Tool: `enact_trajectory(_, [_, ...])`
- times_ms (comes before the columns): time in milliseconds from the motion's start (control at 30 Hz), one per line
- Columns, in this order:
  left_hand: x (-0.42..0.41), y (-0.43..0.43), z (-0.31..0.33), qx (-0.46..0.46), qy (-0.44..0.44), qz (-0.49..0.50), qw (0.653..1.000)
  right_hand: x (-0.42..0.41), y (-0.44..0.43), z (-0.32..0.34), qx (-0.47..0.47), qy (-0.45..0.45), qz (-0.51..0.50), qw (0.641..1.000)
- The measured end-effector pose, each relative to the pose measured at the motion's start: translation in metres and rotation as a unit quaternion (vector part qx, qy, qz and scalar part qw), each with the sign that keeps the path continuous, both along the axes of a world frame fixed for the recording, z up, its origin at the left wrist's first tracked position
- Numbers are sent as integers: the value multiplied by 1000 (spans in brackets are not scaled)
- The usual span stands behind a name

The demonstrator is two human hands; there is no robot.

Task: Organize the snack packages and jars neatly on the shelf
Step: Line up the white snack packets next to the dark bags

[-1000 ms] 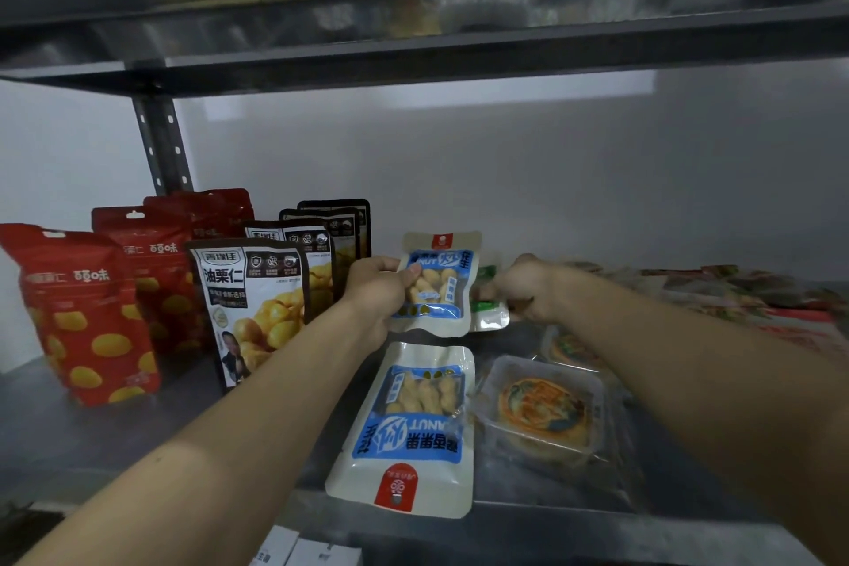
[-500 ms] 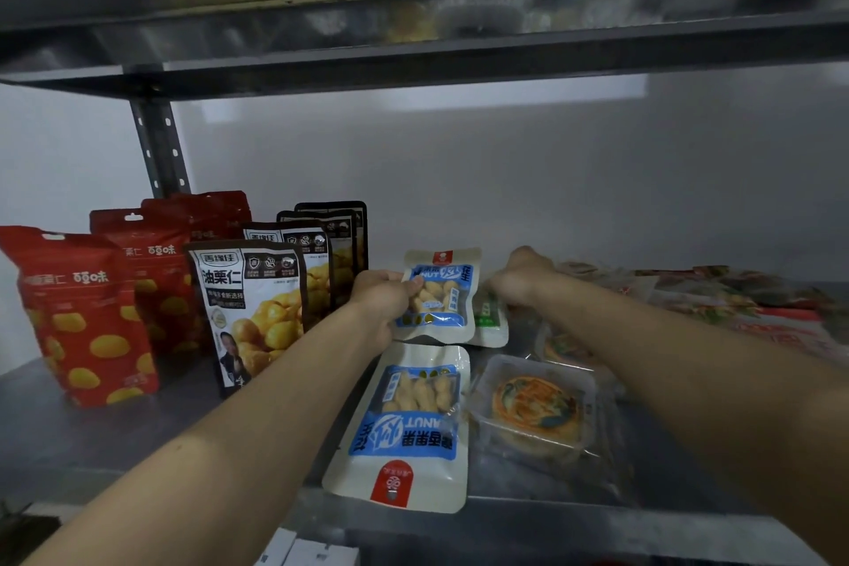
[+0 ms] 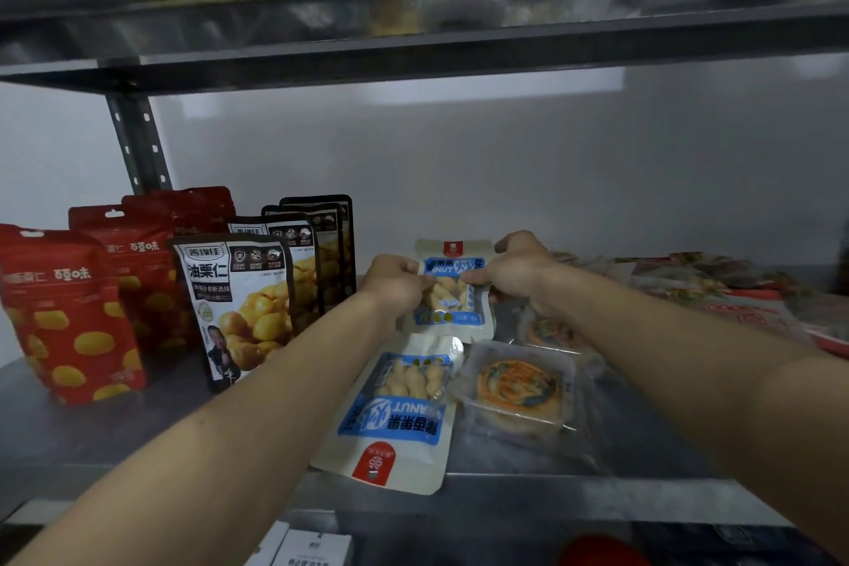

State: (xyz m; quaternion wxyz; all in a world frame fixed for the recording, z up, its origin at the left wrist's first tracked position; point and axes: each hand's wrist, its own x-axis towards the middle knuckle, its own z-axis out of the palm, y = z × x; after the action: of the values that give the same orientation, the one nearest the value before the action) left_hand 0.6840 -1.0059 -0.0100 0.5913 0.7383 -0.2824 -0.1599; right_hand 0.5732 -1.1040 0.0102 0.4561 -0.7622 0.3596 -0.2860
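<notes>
**Both hands hold a peanut pouch upright on the shelf**

The small white-and-blue peanut pouch (image 3: 452,290) stands upright toward the back of the metal shelf (image 3: 115,437), its red logo at the top. The left hand (image 3: 397,285) grasps its left edge with curled fingers. The right hand (image 3: 514,273) pinches its right edge, thumb on the front face.

Directly in front of this pouch, a second, larger-looking peanut pouch (image 3: 395,418) lies flat and upside down, its red logo end at the shelf's front lip. In front and to the right of the held pouch sits a round pastry in clear wrap (image 3: 519,386), touching the flat pouch's side. Another wrapped pastry (image 3: 546,331) lies just right of the held pouch, partly hidden by the right forearm.

To the left of the held pouch stand rows of black-and-white chestnut pouches (image 3: 239,303), and further left, red pouches (image 3: 64,313) with yellow spots. Well to its right lies a loose heap of wrapped packets (image 3: 735,290), too blurred to read.
</notes>
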Motion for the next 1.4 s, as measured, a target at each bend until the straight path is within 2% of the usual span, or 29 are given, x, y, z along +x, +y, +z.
enact_trajectory(233, [-1,13,-6,92,-54,-54,993,-5,11,-7,-51,86,7,995])
enact_trajectory(433, [-1,22,-5,92,-78,-53,991,-7,13,-5,-122,122,-12,985])
enact_trajectory(567, [7,30,-7,85,-148,-31,985,-17,18,2,-269,116,-32,956])
enact_trajectory(633, [5,39,-9,93,-186,-41,977,-28,30,6,-319,132,14,938])
enact_trajectory(733, [-6,59,-9,104,-271,-83,953,-46,55,7,-360,207,83,906])
enact_trajectory(900, [-29,94,-12,174,-351,-168,905,-68,74,-6,-351,323,155,865])
enact_trajectory(1033, [-46,108,-18,204,-357,-207,888,-81,73,-14,-324,349,198,857])
enact_trajectory(1233, [-64,96,-29,264,-382,-176,868,-99,51,-17,-323,344,230,851])
enact_trajectory(1400, [-86,74,-37,256,-414,-128,864,-121,35,-11,-324,363,235,842])
